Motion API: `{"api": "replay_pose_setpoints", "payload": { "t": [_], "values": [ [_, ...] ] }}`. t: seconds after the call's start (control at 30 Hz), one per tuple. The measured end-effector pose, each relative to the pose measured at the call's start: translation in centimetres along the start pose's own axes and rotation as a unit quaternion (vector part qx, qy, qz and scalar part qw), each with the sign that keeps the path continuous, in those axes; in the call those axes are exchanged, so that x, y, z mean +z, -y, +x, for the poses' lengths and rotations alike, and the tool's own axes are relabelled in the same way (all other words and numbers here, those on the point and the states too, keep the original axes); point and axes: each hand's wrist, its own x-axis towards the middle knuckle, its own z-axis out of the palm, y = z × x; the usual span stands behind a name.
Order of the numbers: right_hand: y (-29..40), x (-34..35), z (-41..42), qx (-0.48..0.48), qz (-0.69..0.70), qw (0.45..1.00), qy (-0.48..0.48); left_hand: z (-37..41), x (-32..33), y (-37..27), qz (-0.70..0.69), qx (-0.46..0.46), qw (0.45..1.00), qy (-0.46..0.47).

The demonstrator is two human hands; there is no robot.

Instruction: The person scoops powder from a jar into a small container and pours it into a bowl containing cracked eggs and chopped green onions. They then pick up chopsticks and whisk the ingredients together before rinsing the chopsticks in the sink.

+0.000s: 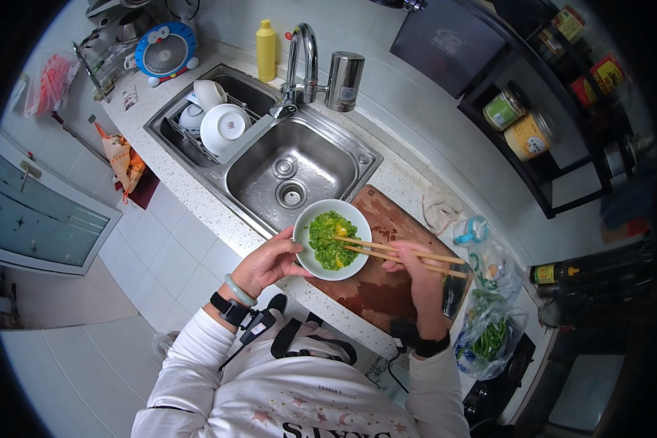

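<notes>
My left hand (271,257) grips the rim and side of a white bowl (362,219), held over the near edge of the sink and the cutting board. Inside lie chopped green vegetables (324,254) with egg yolk (340,231) among them. A pair of wooden chopsticks (430,255) is in my right hand (408,258), their tips in the green pieces. Below the bowl and right hand lies a wet wooden cutting board (380,298). A dark blade (453,295), perhaps a knife's, rests at its right end, partly hidden.
A steel sink (328,148) with a chrome faucet (306,60) is beyond the bowl; washed bowls (224,128) stand in its left basin. A cloth (441,208), a blue-handled clear container (472,230) and plastic bags of green peppers (490,339) lie right. A black shelf (553,211) holds jars.
</notes>
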Motion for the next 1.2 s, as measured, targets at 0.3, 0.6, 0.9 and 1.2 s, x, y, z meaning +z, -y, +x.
{"api": "replay_pose_setpoints", "payload": {
  "t": [0.3, 0.6, 0.9, 1.2],
  "values": [
    [-1.9, -0.5, 1.1, 0.077, 0.117, 0.99, 0.014, -0.1, 0.0, 0.0, -0.002, -0.01, 1.0, 0.006],
    [-0.5, 1.2, -0.3, 0.01, -0.02, 1.0, 0.006, 0.4, -0.1, 0.0, -0.014, 0.002, 1.0, -0.01],
    [0.8, 1.5, -1.8, 0.008, -0.12, 0.992, -0.037, 0.5, -0.5, 0.0, -0.024, 0.033, 0.999, -0.018],
    [-0.6, 3.7, -0.2, 0.006, 0.06, 0.998, -0.004, 0.6, 0.1, 0.8, -0.013, 0.008, 1.0, -0.023]
  ]
}}
